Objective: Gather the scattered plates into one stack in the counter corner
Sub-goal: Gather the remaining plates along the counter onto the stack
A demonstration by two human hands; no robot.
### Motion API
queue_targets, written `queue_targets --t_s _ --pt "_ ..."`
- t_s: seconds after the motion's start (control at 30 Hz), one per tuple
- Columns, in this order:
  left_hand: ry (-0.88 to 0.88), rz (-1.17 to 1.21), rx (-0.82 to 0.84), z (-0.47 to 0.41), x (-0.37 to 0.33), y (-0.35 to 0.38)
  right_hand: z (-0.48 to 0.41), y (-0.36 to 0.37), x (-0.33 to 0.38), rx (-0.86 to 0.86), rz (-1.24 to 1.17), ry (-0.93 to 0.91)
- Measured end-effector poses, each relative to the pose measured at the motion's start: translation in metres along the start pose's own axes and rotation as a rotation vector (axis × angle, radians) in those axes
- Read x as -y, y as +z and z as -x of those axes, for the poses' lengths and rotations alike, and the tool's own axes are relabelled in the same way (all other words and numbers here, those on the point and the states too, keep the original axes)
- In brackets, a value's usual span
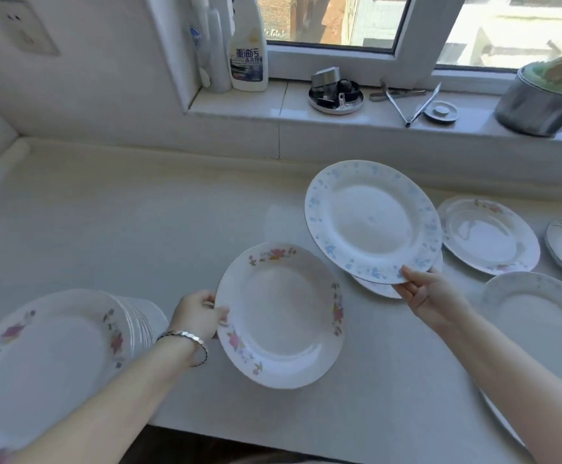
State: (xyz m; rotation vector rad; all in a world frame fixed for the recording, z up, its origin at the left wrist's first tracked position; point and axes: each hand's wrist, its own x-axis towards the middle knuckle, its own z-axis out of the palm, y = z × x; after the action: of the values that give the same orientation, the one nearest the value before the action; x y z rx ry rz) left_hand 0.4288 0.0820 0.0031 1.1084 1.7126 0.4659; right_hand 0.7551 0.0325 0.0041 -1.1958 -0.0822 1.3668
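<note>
Stacked pink-flowered plates (48, 356); hands grip two more.

pink-flowered white plate (281, 316), blue-flowered white plate (371, 221), cream counter (139, 212)

Sunlit window (333, 18) above a tiled sill (273, 108) and white counter (122, 222).

A stack of plates (48, 356) sits at the near left of the counter (139, 229). Right of it, the left hand (199, 318) holds a plate (281, 316). Further right & back, the right hand (427, 293) holds another plate (371, 221) above one lying flat (378, 289). More plates (489, 236) lie far right. Behind, on the sill (273, 105): a bottle (249, 51), then a pot (537, 105) at the right end.
</note>
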Motion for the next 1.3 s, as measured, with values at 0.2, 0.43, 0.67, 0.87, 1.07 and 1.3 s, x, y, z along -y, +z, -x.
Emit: queue_targets --t_s 0.2,0.43,0.67,0.87,1.07,1.3 --pt "-0.03 0.238 -0.152 0.014 0.007 -0.115 0.01 0.067 -0.042 0.13 0.015 0.074" --pt "-0.139 0.284 -0.254 0.028 0.06 -0.22 0.021 0.132 -0.106 0.205 0.058 0.181" --pt "-0.204 0.207 -0.201 0.029 0.104 -0.282 0.028 0.169 -0.143 0.24 0.173 0.24" --pt "-0.218 0.191 -0.159 0.022 0.128 -0.291 0.031 0.192 -0.153 0.296 0.247 0.242" --pt "-0.25 0.162 -0.241 0.009 0.143 -0.3 0.033 0.201 -0.154 0.316 0.265 0.23" --pt "-0.195 -0.421 -0.275 0.005 0.142 -0.297 0.033 0.203 -0.148 0.331 0.328 0.214"
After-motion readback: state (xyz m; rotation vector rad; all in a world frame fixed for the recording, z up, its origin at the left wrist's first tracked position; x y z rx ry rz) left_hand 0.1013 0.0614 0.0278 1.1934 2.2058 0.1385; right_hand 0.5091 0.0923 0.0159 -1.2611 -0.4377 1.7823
